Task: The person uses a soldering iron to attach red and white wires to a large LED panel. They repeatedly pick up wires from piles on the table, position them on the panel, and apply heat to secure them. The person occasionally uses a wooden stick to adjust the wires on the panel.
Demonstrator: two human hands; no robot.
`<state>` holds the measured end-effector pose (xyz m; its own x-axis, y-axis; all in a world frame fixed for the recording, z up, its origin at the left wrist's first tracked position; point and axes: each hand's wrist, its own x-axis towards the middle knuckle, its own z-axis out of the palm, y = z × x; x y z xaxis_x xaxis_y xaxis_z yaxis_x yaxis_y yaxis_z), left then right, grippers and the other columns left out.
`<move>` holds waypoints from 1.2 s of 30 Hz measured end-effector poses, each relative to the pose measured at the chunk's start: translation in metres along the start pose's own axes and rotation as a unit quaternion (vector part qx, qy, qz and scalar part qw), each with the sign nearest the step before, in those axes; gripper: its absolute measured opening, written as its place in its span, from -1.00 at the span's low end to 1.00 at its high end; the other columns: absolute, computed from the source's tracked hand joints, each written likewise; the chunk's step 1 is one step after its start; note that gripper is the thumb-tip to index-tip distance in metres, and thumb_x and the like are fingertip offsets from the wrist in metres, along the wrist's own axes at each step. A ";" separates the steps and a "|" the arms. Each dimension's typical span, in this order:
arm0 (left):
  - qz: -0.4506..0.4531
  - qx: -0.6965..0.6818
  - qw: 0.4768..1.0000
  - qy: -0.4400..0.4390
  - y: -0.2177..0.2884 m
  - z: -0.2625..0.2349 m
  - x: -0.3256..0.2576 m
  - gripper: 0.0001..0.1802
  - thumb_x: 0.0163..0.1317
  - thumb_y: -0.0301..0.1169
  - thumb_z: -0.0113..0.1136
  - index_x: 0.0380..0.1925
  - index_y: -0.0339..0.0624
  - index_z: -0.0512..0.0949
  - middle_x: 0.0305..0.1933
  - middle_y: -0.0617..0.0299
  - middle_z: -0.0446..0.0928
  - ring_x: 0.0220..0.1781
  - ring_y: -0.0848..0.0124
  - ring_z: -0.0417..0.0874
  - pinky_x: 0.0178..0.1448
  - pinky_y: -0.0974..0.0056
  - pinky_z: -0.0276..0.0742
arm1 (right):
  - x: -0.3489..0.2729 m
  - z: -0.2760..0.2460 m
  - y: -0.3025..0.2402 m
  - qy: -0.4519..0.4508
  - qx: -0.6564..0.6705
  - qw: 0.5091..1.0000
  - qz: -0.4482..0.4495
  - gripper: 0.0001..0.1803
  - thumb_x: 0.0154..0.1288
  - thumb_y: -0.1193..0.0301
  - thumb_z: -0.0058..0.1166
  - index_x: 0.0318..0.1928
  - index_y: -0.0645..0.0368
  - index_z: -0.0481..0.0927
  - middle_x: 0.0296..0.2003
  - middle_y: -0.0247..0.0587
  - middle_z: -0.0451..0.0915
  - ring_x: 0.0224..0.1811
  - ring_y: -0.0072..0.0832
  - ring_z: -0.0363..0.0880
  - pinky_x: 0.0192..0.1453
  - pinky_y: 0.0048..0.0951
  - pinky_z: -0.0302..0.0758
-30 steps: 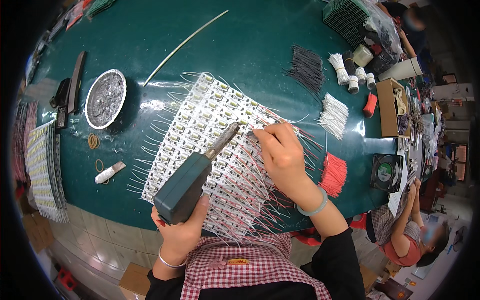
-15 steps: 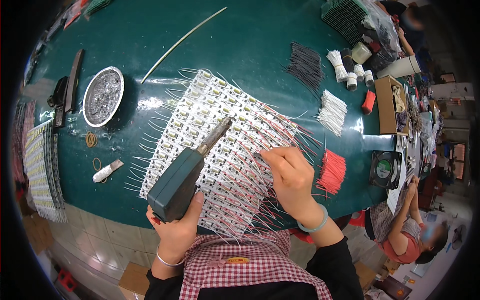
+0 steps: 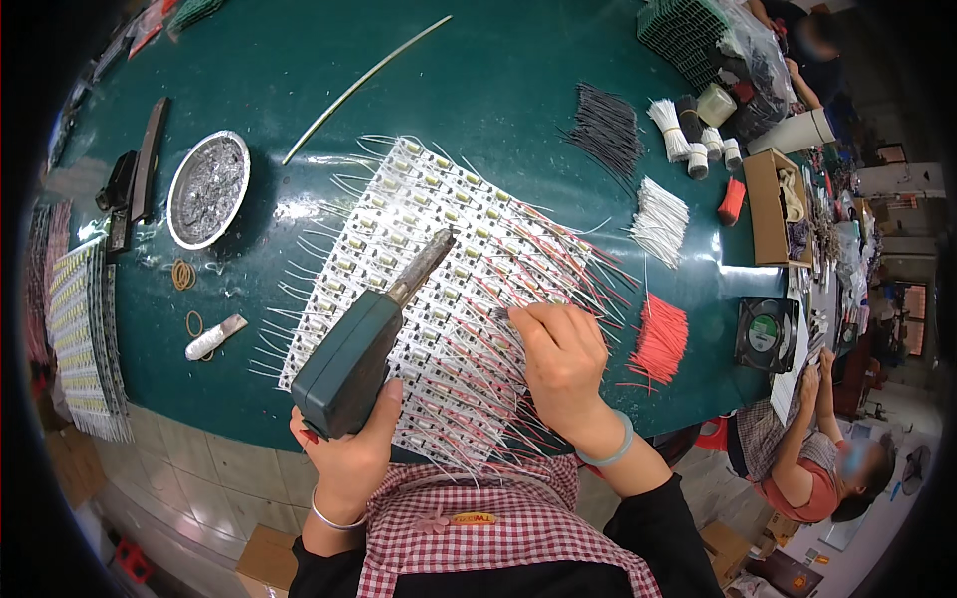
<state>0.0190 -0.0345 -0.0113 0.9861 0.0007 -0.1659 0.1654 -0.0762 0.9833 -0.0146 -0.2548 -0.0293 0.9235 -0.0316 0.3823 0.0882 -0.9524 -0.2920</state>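
Note:
My left hand (image 3: 349, 453) grips a dark green soldering gun (image 3: 349, 357), its metal tip (image 3: 436, 249) angled up and to the right over a panel of white circuit boards (image 3: 399, 224). White wires stick out along the panel's left side, and red and white wires cross its right part. Over those wires my right hand (image 3: 566, 364) is pinched, thumb and forefinger together. A small dark bit shows at its fingertips, too small to name.
At the left stand a foil-like bowl (image 3: 207, 189) and a stack of boards (image 3: 85, 339). Bundles of black wires (image 3: 606, 130), white wires (image 3: 659, 221) and red wires (image 3: 661, 339) lie to the right. Beyond them are a small fan (image 3: 766, 335), a cardboard box (image 3: 768, 209) and a seated co-worker (image 3: 812, 473).
My right hand has moved a little left and down over the wires. The soldering gun has shifted slightly left, still in my left hand.

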 end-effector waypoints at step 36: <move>-0.065 0.016 0.997 0.043 -0.004 -0.009 0.007 -0.55 0.08 -0.67 0.38 0.03 -0.47 0.55 -0.04 0.07 0.65 -0.07 0.38 0.67 0.07 0.29 0.58 | 0.040 -0.075 0.174 0.072 0.071 0.967 0.233 -0.85 0.10 0.62 0.31 -0.27 0.23 0.78 -0.37 -0.16 0.69 -0.35 -0.39 0.65 -0.21 -0.44 0.51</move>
<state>0.0255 -0.0252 -0.0160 0.9543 0.0970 -0.2828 0.2921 -0.1011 0.9510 0.0102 -0.4444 0.0009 0.8150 -0.4987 0.2950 -0.2650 -0.7736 -0.5756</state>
